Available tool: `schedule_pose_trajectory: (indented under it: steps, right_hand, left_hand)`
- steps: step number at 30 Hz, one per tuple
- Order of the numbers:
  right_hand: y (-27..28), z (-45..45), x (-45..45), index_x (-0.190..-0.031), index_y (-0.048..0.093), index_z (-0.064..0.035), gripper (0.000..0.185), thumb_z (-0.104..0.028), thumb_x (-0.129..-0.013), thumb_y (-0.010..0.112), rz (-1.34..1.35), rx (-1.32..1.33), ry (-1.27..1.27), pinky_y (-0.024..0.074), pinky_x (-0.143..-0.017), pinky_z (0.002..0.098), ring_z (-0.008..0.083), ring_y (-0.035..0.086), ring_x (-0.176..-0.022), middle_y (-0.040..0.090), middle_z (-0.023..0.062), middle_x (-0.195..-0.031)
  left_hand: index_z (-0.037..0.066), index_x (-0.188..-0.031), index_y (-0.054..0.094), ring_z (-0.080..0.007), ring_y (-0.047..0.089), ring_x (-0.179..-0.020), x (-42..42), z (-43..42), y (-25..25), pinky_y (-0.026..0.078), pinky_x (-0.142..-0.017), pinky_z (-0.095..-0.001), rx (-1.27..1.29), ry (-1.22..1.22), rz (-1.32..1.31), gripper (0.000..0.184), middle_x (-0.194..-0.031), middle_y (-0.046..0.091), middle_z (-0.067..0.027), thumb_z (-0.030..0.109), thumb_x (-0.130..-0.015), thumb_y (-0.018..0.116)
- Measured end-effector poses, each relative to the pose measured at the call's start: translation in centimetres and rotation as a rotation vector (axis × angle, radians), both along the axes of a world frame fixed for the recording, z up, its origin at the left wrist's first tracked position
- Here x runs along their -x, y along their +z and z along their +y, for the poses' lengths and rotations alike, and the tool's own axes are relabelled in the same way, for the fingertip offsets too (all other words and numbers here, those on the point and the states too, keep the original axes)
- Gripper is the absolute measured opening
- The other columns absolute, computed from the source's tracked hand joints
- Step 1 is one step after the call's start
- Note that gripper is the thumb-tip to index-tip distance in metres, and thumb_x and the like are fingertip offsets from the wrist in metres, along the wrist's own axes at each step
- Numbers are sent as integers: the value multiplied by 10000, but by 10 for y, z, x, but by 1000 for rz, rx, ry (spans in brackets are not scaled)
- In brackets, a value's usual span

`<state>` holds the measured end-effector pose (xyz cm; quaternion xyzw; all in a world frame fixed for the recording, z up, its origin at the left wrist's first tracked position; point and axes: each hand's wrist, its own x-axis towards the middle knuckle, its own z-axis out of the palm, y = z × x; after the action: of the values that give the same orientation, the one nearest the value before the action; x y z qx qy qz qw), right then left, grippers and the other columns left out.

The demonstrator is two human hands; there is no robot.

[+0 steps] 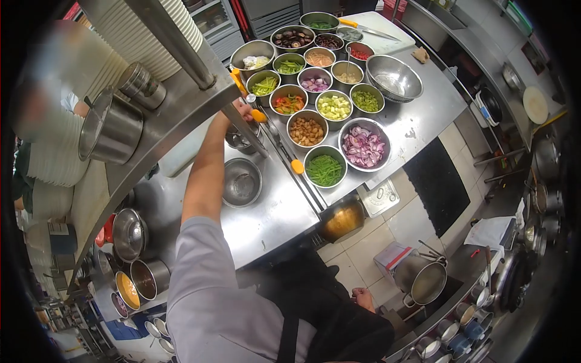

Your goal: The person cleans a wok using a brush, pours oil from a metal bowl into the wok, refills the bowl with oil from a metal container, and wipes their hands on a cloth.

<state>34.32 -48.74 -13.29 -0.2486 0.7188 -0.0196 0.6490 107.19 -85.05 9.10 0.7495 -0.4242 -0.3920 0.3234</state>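
Note:
My left arm reaches forward over the steel counter. My left hand is at the shelf post, partly hidden by it, beside an orange-handled tool and above a metal bowl; its fingers are too small to read. An empty-looking steel bowl sits nearer me. Right of the hand stand bowls of cut peppers, brown chunks, green strips and sliced red onion. My right hand hangs low beside the apron, away from the counters, its fingers curled, with nothing visible in it.
A steel shelf with stacked plates and pots crosses the left side. A knife lies on a white board at the back. A colander stands at the right. Below are a large pot and a black floor mat.

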Motion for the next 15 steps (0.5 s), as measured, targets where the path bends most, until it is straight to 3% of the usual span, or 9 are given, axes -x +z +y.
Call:
schedule_pose_trajectory:
  steps: [2, 3, 6, 7, 10, 11, 14, 15]
  right_hand:
    - [-1, 2, -3, -1091, 644, -35, 216, -198, -948, 649, 22, -5, 15, 557, -589, 356, 178, 640, -662, 675, 68, -853]
    - [8, 4, -5, -1095, 645, -37, 217, -199, -951, 646, 46, -2, 11, 560, -597, 359, 181, 643, -670, 676, 69, -856]
    - [21, 7, -9, -1097, 642, -39, 212, -199, -958, 638, 77, -2, -1, 564, -619, 369, 187, 650, -691, 677, 72, -865]
    - [23, 9, -7, -1096, 641, -39, 209, -199, -960, 635, 81, -4, -3, 565, -627, 372, 189, 651, -698, 677, 73, -869]
    - [28, 12, -9, -1097, 638, -38, 208, -198, -964, 632, 94, -11, -40, 564, -636, 375, 189, 651, -701, 667, 65, -861]
    - [25, 14, -7, -1096, 638, -38, 209, -200, -963, 632, 89, -5, -48, 563, -635, 375, 187, 649, -701, 662, 62, -855]
    - [20, 22, -8, -1091, 636, -41, 210, -204, -958, 634, 81, 3, -42, 559, -631, 374, 182, 644, -697, 650, 54, -839]
    - [23, 21, -9, -1087, 636, -43, 210, -205, -954, 637, 86, 2, -15, 557, -627, 371, 179, 642, -695, 647, 52, -833]
  left_hand:
    - [11, -1333, 469, -120, 695, -732, 18, -9, 9, 574, -663, -264, -49, 61, -242, 568, -919, 677, -108, 153, -858, 747]
    - [10, -1299, 509, -206, 726, -805, 18, -16, 1, 584, -716, -327, -31, 58, -330, 575, -950, 701, -146, 178, -825, 787]
    - [16, -1270, 538, -324, 723, -866, -11, -31, -49, 575, -785, -407, 434, -81, -807, 591, -967, 717, -182, 214, -791, 821]
    - [23, -1305, 521, -400, 687, -993, -15, -34, -53, 535, -874, -455, 339, -41, -746, 586, -1024, 708, -231, 201, -813, 785]
    - [44, -1347, 505, -315, 697, -971, -4, -29, -26, 540, -837, -406, 109, 61, -591, 553, -1037, 700, -209, 136, -842, 714]
    - [71, -1396, 481, -195, 669, -934, -25, -29, -54, 535, -797, -344, 125, 18, -449, 576, -1058, 675, -180, 73, -843, 646]
    - [56, -1352, 536, -211, 660, -840, 10, 20, -16, 538, -765, -345, 326, -236, -280, 570, -1057, 655, -121, 53, -794, 656]
    - [87, -1366, 532, -201, 653, -850, 16, 28, -15, 538, -763, -337, 246, -264, -163, 608, -1082, 646, -107, 58, -780, 690]
